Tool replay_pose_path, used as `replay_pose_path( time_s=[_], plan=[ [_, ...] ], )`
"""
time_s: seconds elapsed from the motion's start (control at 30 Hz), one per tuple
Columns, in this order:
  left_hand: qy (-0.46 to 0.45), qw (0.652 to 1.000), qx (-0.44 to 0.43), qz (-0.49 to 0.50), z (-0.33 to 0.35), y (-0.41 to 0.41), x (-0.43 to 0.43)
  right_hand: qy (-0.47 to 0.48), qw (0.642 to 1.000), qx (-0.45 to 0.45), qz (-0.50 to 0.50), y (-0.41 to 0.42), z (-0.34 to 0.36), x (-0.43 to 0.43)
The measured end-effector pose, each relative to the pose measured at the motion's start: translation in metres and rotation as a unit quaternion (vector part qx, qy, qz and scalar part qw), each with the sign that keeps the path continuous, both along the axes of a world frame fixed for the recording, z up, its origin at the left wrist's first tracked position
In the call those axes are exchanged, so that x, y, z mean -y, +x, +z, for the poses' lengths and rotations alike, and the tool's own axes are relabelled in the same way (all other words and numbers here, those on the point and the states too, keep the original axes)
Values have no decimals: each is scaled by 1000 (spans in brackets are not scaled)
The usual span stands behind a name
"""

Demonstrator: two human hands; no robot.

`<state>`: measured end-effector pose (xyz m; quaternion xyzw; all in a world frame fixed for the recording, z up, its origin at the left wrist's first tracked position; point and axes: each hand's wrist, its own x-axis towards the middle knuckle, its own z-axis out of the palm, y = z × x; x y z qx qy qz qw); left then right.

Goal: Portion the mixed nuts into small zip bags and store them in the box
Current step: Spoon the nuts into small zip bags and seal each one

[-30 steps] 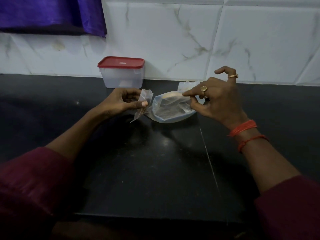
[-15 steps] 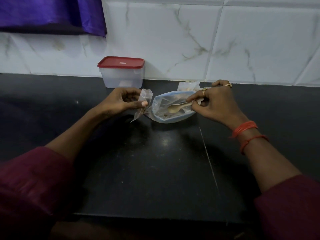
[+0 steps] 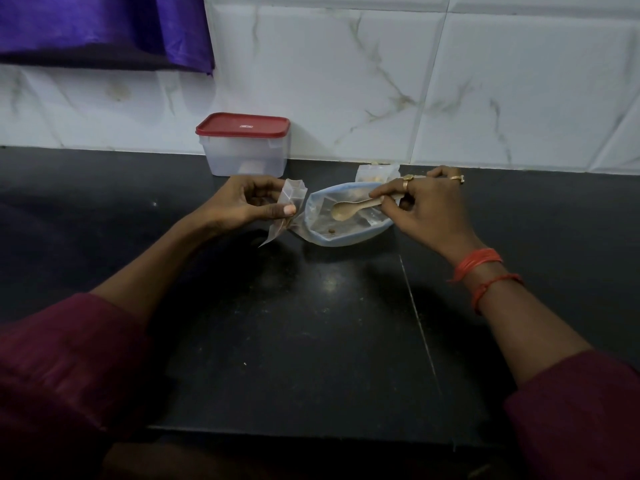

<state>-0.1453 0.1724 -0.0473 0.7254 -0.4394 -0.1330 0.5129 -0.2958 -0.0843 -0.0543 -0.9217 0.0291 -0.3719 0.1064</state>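
Box (image 3: 244, 157): clear plastic with its red lid (image 3: 242, 125) on, standing at the back of the black counter (image 3: 311, 323) against the tiled wall. What is inside is too dim to tell.
Big bag (image 3: 346, 237): clear with a bluish rim, lying open on the counter between the two hands. It is nearly empty, with a few brown bits (image 3: 331, 231) at the bottom.
Filled bag (image 3: 375, 172): small, just behind the big bag, with pale nuts showing through it.
Small bag (image 3: 293, 194): clear and thin, and it looks empty. It is held just left of the big bag, mouth upward, its lower corner hanging towards the counter.
Spoon (image 3: 341, 211): pale, and its bowl looks bare, lying over the big bag's opening.
Left hand (image 3: 249, 202): fingers curled, thumb and fingers pinching the small bag near its top.
Right hand (image 3: 433, 206): fingers curled, thumb and forefinger clamped on the spoon's handle. There are rings on two fingers and red threads at the wrist.
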Motion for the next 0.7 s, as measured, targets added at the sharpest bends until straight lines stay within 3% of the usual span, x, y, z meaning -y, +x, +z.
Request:
replay_pose_path(
  time_s=[0.23,0.5,0.7],
  plan=[
    [3,1000,8,-11,-1,1,0,49,997,-47,21,3,-4,-2],
    [7,1000,7,-13,-3,3,0,195,977,-68,47,4,-1,-7],
    [1,1000,7,-16,-3,4,1,244,969,-33,27,8,-4,-4]
  ],
)
